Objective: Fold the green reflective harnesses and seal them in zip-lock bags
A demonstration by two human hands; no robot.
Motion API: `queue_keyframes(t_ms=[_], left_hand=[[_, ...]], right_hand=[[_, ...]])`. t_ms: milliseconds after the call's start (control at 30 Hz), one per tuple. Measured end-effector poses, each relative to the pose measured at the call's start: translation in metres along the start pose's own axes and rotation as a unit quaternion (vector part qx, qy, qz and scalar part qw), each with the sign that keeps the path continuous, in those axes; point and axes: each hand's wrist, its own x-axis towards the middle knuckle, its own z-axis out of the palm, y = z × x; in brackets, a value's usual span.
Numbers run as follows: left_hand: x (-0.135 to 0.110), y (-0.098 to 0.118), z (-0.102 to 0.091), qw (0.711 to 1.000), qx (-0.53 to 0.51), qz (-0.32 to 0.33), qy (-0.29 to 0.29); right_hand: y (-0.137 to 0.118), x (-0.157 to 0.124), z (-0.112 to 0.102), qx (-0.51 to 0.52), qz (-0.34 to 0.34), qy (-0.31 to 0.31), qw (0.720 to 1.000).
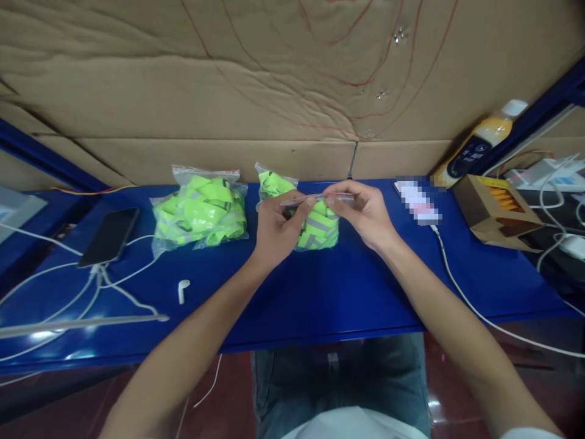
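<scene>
Both hands pinch the top edge of a clear zip bag point(319, 230), which holds folded neon-green straps with grey reflective stripes. My left hand point(280, 227) grips the left part of the seal between thumb and fingers. On the right part of the same seal, my right hand point(361, 210) is closed in a pinch. The two thumbs are close together near the middle. Behind my left hand stands another bag of green straps point(275, 183), partly hidden. Farther left lie more filled zip bags point(201, 210) in a heap.
A dark phone point(109, 236) with white cables and a white earbud point(183, 291) lie at left on the blue table point(320, 305). To the right are a lit phone point(418, 202) on a cable, an open cardboard box point(493, 213) and a juice bottle point(479, 143). Cardboard point(274, 91) walls the back.
</scene>
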Motion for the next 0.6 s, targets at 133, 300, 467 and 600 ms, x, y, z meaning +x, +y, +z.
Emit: queue_keyframes(t_ms=[133, 300, 467, 600], left_hand=[[-0.001, -0.004, 0.000, 1.000, 0.006, 0.010, 0.026], [-0.002, -0.013, 0.001, 0.998, -0.036, 0.008, 0.043], [-0.001, -0.023, 0.002, 0.995, -0.065, -0.026, 0.065], [0.002, -0.037, 0.007, 0.985, -0.121, -0.064, 0.110]], right_hand=[[0.002, -0.001, 0.002, 0.025, 0.024, 0.034, 0.999], [0.005, -0.004, 0.009, 0.074, 0.045, 0.060, 0.994], [0.007, -0.004, 0.012, 0.055, 0.028, 0.083, 0.995], [0.017, -0.005, 0.004, 0.009, 0.027, 0.012, 1.000]])
